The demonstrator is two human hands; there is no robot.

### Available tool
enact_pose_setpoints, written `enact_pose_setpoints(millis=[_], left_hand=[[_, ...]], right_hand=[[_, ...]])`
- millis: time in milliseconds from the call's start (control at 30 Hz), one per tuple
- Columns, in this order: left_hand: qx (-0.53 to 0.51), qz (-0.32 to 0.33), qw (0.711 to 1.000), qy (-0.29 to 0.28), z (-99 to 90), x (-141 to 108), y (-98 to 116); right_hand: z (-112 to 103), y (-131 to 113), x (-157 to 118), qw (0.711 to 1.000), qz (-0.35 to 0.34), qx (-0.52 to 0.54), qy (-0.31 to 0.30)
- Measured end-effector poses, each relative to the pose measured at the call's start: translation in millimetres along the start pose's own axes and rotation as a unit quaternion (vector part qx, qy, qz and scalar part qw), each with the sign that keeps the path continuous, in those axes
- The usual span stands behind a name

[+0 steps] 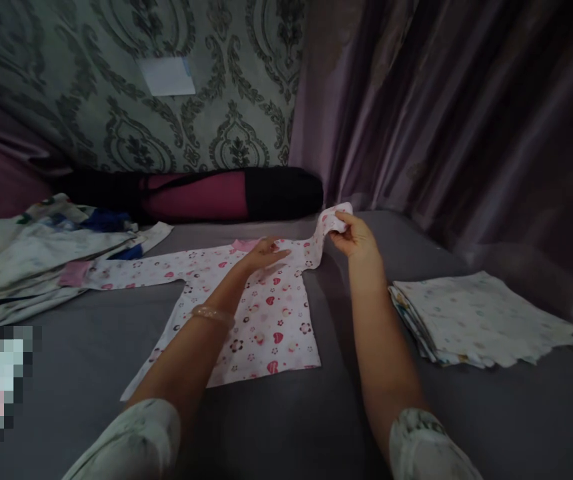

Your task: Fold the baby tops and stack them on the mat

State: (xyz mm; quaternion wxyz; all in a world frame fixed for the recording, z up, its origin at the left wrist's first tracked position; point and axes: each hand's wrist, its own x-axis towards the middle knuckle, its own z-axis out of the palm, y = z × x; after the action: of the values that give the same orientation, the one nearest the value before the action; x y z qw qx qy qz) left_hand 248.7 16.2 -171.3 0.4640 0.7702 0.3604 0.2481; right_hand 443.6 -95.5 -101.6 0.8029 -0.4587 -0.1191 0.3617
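A small white long-sleeved shirt [259, 313] with pink hearts and dark flowers lies spread on the grey sheet, its pink collar at the far side. Its left sleeve stretches out flat to a pink cuff [75, 273]. My left hand [267, 253] rests on the shirt near the collar, fingers apart. My right hand [353, 233] pinches the end of the right sleeve and holds it raised off the sheet, so that sleeve bends upward. The cuff in my right hand is partly hidden by the fingers.
A pile of crumpled clothes [51, 247] lies at the left, touching the left cuff. On the right sits a stack of folded pale cloths [476, 319]. A black and magenta bolster [196, 195] lies along the patterned wall. Purple curtains [366, 100] hang at the right.
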Motion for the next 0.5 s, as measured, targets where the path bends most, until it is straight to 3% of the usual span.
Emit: enact_pose_setpoints(millis=[100, 267, 500], left_hand=[[-0.083, -0.071, 0.992, 0.061, -27.4, -24.6, -16.5], [-0.261, -0.15, 0.938, 0.169, -52.3, -44.7, -45.3], [-0.409, -0.149, 0.886, 0.159, -62.1, -43.6, -51.6]], right_hand=[[6.9, 3.9, -5.0, 1.0, 0.009, -0.004, 0.014], [21.1, 9.4, -15.4, 0.998, 0.006, -0.059, -0.005], [56.0, 13.6, -21.2, 0.995, 0.028, -0.097, -0.001]])
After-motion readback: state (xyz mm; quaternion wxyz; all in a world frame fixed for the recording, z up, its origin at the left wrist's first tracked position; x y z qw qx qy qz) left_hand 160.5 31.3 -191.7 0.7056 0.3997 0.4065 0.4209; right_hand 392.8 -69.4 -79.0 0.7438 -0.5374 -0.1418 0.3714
